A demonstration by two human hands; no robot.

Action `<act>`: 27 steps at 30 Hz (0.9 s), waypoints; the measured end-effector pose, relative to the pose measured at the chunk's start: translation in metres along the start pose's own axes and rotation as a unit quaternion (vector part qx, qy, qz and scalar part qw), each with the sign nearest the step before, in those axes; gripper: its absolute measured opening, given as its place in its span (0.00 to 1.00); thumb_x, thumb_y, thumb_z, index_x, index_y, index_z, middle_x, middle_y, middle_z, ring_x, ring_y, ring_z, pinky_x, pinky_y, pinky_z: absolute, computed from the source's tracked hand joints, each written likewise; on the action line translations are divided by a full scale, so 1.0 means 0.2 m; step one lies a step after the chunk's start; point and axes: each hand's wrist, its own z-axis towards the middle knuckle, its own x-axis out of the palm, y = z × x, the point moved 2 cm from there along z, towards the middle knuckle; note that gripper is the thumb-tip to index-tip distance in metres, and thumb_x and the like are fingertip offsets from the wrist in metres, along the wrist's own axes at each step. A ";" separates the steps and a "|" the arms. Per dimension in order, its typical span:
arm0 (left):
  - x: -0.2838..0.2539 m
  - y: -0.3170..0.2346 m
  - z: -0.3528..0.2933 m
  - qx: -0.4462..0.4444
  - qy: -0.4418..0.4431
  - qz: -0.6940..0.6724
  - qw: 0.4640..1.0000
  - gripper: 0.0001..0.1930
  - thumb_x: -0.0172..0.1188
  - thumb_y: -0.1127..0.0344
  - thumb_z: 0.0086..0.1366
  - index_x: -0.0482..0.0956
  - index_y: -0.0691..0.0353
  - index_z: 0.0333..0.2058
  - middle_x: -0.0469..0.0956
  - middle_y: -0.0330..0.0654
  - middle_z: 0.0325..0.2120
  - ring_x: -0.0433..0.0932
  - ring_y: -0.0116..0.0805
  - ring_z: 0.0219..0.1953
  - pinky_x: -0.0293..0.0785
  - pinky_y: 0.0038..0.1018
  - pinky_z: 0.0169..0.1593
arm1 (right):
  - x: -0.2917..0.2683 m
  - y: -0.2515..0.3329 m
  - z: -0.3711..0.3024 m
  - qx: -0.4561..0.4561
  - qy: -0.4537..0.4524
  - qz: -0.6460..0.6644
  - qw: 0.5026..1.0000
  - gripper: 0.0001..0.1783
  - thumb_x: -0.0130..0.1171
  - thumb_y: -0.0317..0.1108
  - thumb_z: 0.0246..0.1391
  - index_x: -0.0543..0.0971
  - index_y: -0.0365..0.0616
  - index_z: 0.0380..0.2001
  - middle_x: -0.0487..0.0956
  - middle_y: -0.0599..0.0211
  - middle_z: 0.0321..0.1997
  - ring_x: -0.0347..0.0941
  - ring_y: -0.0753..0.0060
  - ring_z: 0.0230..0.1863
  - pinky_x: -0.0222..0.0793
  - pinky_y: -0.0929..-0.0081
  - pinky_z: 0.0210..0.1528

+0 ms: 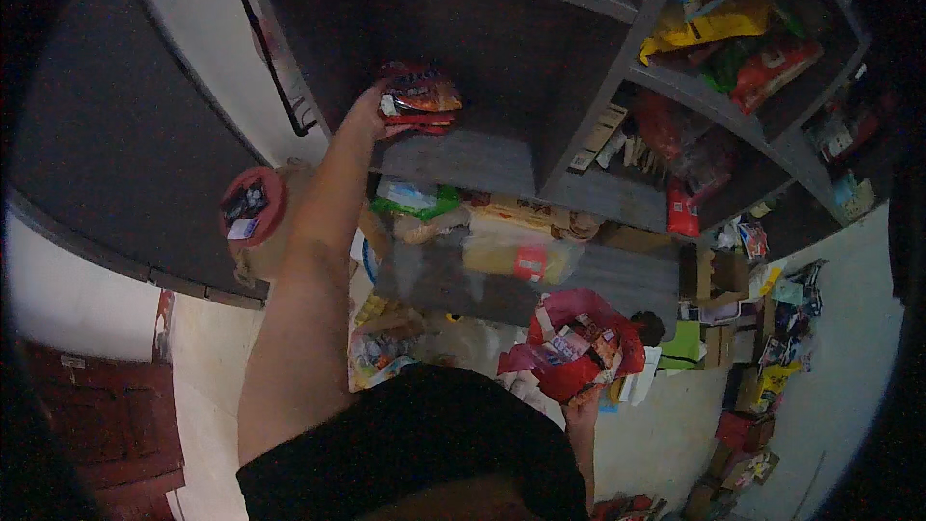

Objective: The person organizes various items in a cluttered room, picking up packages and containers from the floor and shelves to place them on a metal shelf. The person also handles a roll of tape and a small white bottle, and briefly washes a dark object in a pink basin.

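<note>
My left arm reaches up into a grey shelf compartment. There my left hand is closed on a small stack of red-and-orange snack packets, just above the compartment's floor near its left side. Lower right, my right hand grips a red plastic bag from below. The bag gapes open at the top, and several small packets show inside it. Most of the right hand's fingers are hidden by the bag.
Compartments on the right hold yellow and red packages. The shelf below carries a pale package and a green one. A round pink-lidded container stands left of my arm. Boxes and packets line the floor at right.
</note>
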 end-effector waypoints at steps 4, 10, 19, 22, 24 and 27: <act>-0.10 -0.03 0.11 0.036 0.030 -0.094 0.994 0.29 0.51 0.43 0.56 0.66 0.56 0.50 0.70 0.47 0.46 0.72 0.49 0.45 0.72 0.49 0.42 | 0.00 0.01 -0.03 -0.009 -0.010 -0.004 1.000 0.23 0.40 0.52 0.57 0.67 0.45 0.46 0.73 0.70 0.40 0.70 0.76 0.37 0.70 0.76 0.37; -0.04 0.36 -0.07 0.108 -0.019 -0.231 0.967 0.23 0.50 0.56 0.59 0.65 0.61 0.50 0.64 0.53 0.50 0.64 0.47 0.51 0.63 0.46 0.51 | 0.04 0.03 -0.05 -0.039 -0.017 -0.014 0.999 0.22 0.40 0.49 0.58 0.67 0.45 0.47 0.72 0.68 0.43 0.70 0.74 0.40 0.70 0.74 0.40; 0.05 0.33 -0.21 0.147 0.011 -0.157 0.977 0.11 0.47 0.67 0.60 0.67 0.65 0.40 0.67 0.48 0.41 0.70 0.42 0.43 0.72 0.38 0.48 | 0.26 0.12 0.00 -0.052 -0.017 -0.027 0.998 0.22 0.40 0.47 0.59 0.66 0.44 0.49 0.71 0.64 0.48 0.70 0.69 0.46 0.69 0.69 0.46; 0.20 0.54 -0.81 0.392 0.178 -0.010 0.903 0.09 0.51 0.69 0.59 0.67 0.64 0.38 0.71 0.45 0.36 0.72 0.36 0.36 0.72 0.33 0.44 | 0.36 0.14 -0.01 -0.021 0.009 0.015 1.000 0.24 0.40 0.48 0.59 0.65 0.43 0.51 0.70 0.62 0.51 0.69 0.64 0.49 0.65 0.63 0.52; 0.27 0.71 -1.21 0.439 0.438 0.151 0.770 0.10 0.54 0.70 0.59 0.67 0.62 0.39 0.73 0.44 0.34 0.73 0.35 0.38 0.71 0.31 0.43 | 0.43 0.15 -0.02 -0.002 0.033 -0.015 0.999 0.25 0.40 0.48 0.59 0.65 0.42 0.51 0.70 0.62 0.52 0.68 0.65 0.50 0.64 0.63 0.52; 0.40 0.85 -1.51 0.418 0.590 0.447 0.526 0.12 0.54 0.74 0.49 0.76 0.62 0.35 0.75 0.47 0.35 0.75 0.41 0.41 0.71 0.31 0.43 | 0.46 0.15 0.00 -0.025 0.083 -0.071 0.994 0.24 0.41 0.47 0.59 0.63 0.44 0.52 0.72 0.62 0.49 0.70 0.65 0.47 0.68 0.62 0.46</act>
